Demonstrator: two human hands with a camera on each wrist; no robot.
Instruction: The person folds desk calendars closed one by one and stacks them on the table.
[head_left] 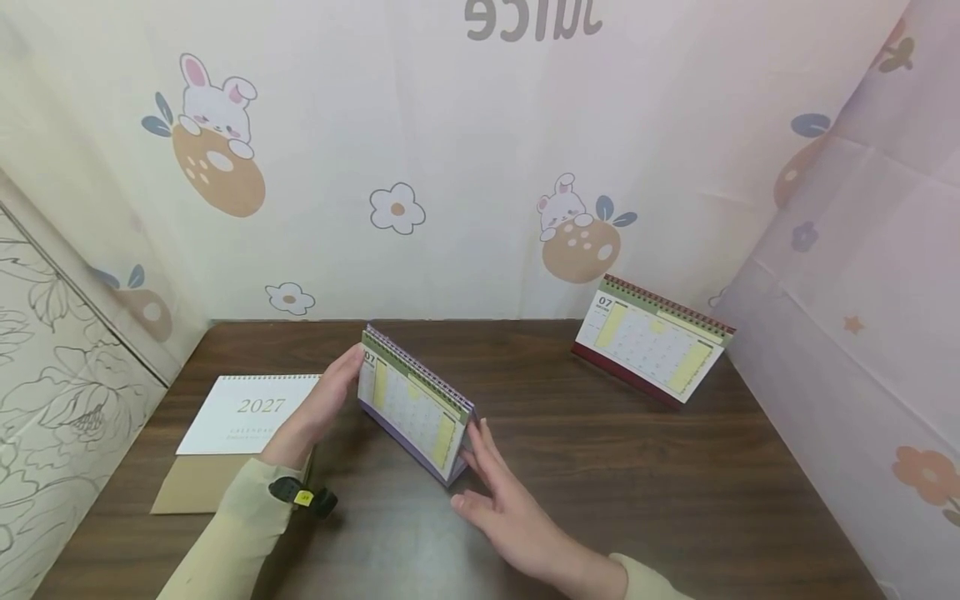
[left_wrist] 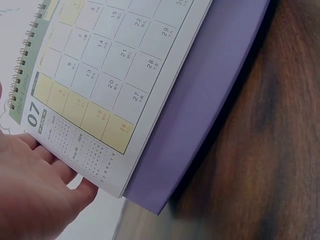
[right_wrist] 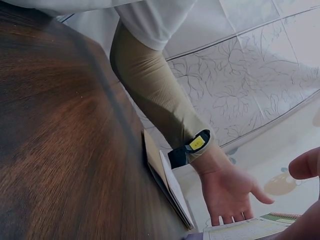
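Note:
A desk calendar with a purple base (head_left: 414, 408) and a spiral along its top stands tilted between my two hands, open at a page marked 07. My left hand (head_left: 330, 402) lies along its left edge, fingers straight; in the left wrist view the fingers (left_wrist: 49, 159) reach behind the page edge. On the other side, my right hand (head_left: 504, 510) touches the calendar's right end with extended fingers, the thumb held apart. The right wrist view shows the left hand (right_wrist: 229, 194) palm outward at the calendar's edge.
A white and tan calendar marked 2027 (head_left: 251, 415) lies flat at the left, partly under my left forearm. Another desk calendar with a dark red base (head_left: 651, 343) stands at the back right. Patterned curtains (head_left: 465, 167) close off the back and sides of the brown table (head_left: 637, 483).

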